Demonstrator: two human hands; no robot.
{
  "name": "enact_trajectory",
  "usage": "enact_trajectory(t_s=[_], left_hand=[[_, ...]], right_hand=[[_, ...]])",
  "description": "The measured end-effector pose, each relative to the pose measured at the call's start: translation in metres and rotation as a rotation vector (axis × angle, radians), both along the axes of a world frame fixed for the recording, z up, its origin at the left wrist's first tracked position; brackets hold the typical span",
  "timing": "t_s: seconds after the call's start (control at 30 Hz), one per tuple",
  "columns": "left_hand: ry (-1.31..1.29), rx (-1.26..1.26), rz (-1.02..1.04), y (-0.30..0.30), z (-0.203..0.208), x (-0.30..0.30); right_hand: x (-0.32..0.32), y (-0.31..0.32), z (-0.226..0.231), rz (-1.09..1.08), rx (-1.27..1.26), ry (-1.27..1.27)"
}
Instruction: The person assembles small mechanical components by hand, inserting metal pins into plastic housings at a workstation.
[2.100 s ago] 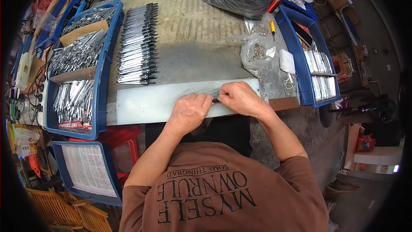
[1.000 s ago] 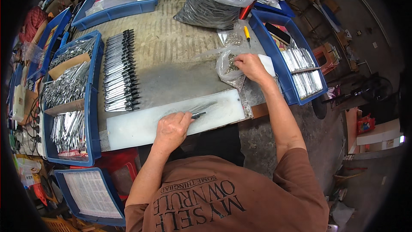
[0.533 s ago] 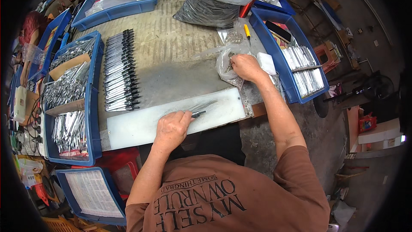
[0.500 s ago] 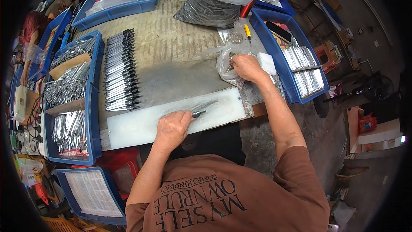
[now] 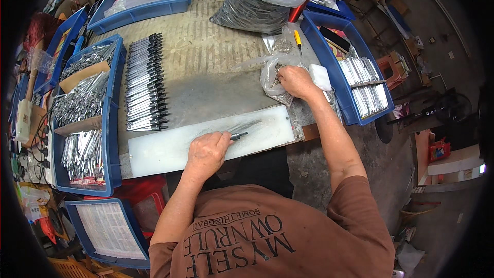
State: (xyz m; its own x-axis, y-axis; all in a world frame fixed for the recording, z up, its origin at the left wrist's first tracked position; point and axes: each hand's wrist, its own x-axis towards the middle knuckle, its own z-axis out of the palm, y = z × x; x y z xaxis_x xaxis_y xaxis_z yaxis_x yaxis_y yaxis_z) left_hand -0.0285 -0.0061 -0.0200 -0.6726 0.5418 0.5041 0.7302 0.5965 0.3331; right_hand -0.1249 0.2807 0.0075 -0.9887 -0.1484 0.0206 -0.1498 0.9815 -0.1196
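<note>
My left hand [image 5: 208, 149] is closed round a slim piece, over the white board [image 5: 154, 153] at the table's near edge. Only the dark end of this dark-tipped piece [image 5: 239, 136] shows past my fingers, pointing right. My right hand [image 5: 297, 82] reaches into a small clear plastic bag [image 5: 268, 76] of tiny metal parts. Its fingertips are bent down among the parts, and whatever they pinch is hidden. Left of the middle, a row of silver rods with black ends [image 5: 145, 82] lies side by side on the table.
A blue bin [image 5: 117, 118] of metal rods stands left, another blue bin [image 5: 355, 113] right. A large bag of black parts [image 5: 252, 7] sits at the back, near a yellow-handled tool [image 5: 297, 38]. A white block [image 5: 319, 77] lies beside my right hand. Another person's arm [image 5: 35, 72] shows far left.
Both my hands stay almost in place, the left round the dark-tipped piece, the right in the small bag. The other person's arm at far left has shifted.
</note>
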Motion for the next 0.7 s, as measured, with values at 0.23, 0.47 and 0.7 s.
enact_trajectory(t_s=[0.23, 0.47, 0.7], left_hand=[[0.003, 0.010, -0.010, 0.000, -0.001, -0.001], [0.011, 0.011, -0.012, 0.000, -0.001, -0.001], [0.014, 0.007, -0.018, -0.001, -0.001, -0.001]], right_hand=[[0.006, 0.000, 0.009, 0.006, -0.084, -0.007], [0.010, -0.002, 0.014, -0.048, -0.113, -0.026], [0.010, 0.001, 0.009, -0.057, -0.164, -0.013]])
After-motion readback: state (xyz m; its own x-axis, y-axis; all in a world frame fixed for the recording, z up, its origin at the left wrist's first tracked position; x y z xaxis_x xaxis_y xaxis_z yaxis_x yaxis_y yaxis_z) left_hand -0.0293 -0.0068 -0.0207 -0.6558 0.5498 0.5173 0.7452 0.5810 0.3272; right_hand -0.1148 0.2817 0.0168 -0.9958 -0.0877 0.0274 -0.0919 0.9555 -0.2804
